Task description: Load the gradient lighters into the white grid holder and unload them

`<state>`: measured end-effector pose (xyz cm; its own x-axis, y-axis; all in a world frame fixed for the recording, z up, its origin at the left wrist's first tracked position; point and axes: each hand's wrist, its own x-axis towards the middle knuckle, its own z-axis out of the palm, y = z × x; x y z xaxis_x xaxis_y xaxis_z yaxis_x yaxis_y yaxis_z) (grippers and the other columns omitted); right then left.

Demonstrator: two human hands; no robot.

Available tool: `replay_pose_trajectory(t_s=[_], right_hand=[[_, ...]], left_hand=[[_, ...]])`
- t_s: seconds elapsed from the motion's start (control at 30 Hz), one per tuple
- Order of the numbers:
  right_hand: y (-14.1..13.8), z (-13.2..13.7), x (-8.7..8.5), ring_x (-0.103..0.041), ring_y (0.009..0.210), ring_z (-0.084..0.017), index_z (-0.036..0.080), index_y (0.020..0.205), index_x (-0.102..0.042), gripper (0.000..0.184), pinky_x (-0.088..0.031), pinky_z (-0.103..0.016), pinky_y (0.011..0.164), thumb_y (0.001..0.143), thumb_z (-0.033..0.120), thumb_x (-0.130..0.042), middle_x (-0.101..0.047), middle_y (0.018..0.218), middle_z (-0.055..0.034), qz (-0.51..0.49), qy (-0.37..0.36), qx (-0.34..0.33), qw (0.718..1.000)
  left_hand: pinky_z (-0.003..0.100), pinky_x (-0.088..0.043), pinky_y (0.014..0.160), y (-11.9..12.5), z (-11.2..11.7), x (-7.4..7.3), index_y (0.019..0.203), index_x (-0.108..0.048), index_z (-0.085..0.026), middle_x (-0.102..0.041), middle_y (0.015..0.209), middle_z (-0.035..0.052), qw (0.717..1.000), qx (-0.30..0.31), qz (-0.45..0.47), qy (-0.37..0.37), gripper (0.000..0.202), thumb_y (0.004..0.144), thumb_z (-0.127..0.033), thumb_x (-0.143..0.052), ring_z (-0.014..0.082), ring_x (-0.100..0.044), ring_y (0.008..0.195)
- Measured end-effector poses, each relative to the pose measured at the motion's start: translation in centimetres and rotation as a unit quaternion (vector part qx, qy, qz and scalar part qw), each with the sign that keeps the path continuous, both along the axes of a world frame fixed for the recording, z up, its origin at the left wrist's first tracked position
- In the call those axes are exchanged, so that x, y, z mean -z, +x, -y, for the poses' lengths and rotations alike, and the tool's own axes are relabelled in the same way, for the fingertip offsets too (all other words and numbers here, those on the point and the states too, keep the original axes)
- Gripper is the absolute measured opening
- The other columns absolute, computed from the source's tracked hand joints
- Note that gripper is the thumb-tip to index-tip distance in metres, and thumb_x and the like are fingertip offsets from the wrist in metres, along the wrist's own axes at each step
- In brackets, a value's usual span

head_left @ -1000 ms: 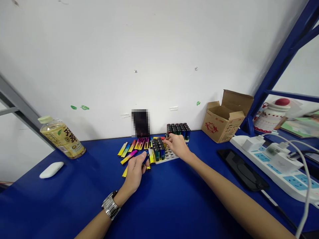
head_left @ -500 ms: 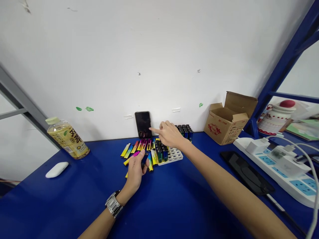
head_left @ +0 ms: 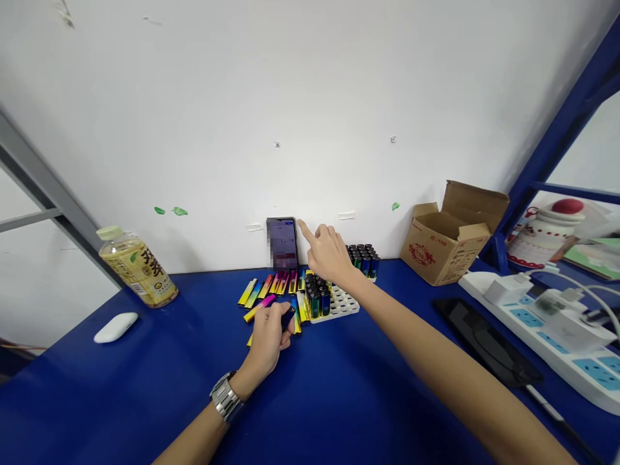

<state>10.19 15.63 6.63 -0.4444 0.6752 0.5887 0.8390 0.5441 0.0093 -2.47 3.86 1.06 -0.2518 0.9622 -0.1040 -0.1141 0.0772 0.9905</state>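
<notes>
My left hand (head_left: 272,330) is closed around a small dark cylinder (head_left: 287,318), its end showing past the thumb. In front of it lie several shiny tubes (head_left: 265,286) in yellow, blue and magenta. My right hand (head_left: 330,253) holds nothing; its index finger is stretched out by the upper right edge of an upright phone (head_left: 283,244), the other fingers loosely bent. The phone leans on the wall with its screen lit. Below the right hand, dark cylinders (head_left: 320,302) stand upright in a white tray with holes (head_left: 345,303).
More dark cylinders (head_left: 365,258) stand behind my right wrist. An open carton (head_left: 448,242), a black phone (head_left: 484,339) and a power strip (head_left: 533,323) with chargers occupy the right. A drink bottle (head_left: 140,268) and a white earbud case (head_left: 115,327) are at left.
The phone's screen has gone from dark to lit. My right index finger has moved from the screen up to its upper right edge. The left hand still grips the dark cylinder, turned slightly.
</notes>
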Motion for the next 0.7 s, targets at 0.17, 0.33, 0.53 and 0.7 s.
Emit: replay_pose_trajectory(t_s=[0.17, 0.33, 0.53, 0.7], right_hand=[[1.9, 3.6, 1.1, -0.045, 0.085, -0.024, 0.014, 0.141, -0.039, 0.056, -0.041, -0.036, 0.076, 0.085, 0.012, -0.041, -0.05, 0.089, -0.0108, -0.09, -0.017, -0.092, 0.992], [3.0, 5.8, 2.2, -0.048, 0.086, -0.024, 0.011, 0.123, -0.056, 0.04, -0.044, -0.036, 0.078, 0.086, 0.013, -0.041, -0.052, 0.083, -0.0089, -0.164, -0.055, -0.141, 0.975], [3.7, 7.8, 4.0, -0.052, 0.07, -0.019, 0.015, 0.092, -0.064, 0.022, -0.043, -0.03, 0.066, 0.083, 0.015, -0.044, -0.056, 0.071, -0.0056, -0.223, -0.037, -0.17, 0.959], [3.3, 9.7, 4.8, -0.043, 0.045, -0.011, 0.019, 0.062, -0.055, 0.024, -0.03, -0.025, 0.048, 0.084, 0.025, -0.047, -0.049, 0.05, 0.0012, -0.216, -0.12, -0.175, 0.953]], left_hand=[[0.015, -0.016, 0.031, 0.3, 0.2, -0.6, 0.045, -0.046, -0.017, -0.032, 0.032, -0.007, 0.999, -0.017, 0.029, -0.011, 0.039, 0.073, -0.044, -0.051, 0.0026, -0.023, 0.028], [0.015, -0.014, 0.03, 0.3, 0.2, -0.7, 0.049, -0.045, -0.018, -0.033, 0.034, -0.0076, 0.998, -0.038, 0.041, -0.02, 0.038, 0.074, -0.045, -0.052, 0.0024, -0.021, 0.028], [0.016, -0.014, 0.03, 0.2, 0.0, -0.3, 0.048, -0.042, -0.019, -0.037, 0.037, -0.006, 0.999, -0.035, 0.026, -0.012, 0.034, 0.074, -0.04, -0.05, 0.003, -0.022, 0.029], [0.019, -0.024, 0.034, 0.3, 0.2, -0.2, 0.053, -0.05, -0.018, -0.033, 0.037, -0.0065, 0.998, -0.038, -0.031, 0.044, 0.047, 0.081, -0.055, -0.043, 0.007, -0.029, 0.034]])
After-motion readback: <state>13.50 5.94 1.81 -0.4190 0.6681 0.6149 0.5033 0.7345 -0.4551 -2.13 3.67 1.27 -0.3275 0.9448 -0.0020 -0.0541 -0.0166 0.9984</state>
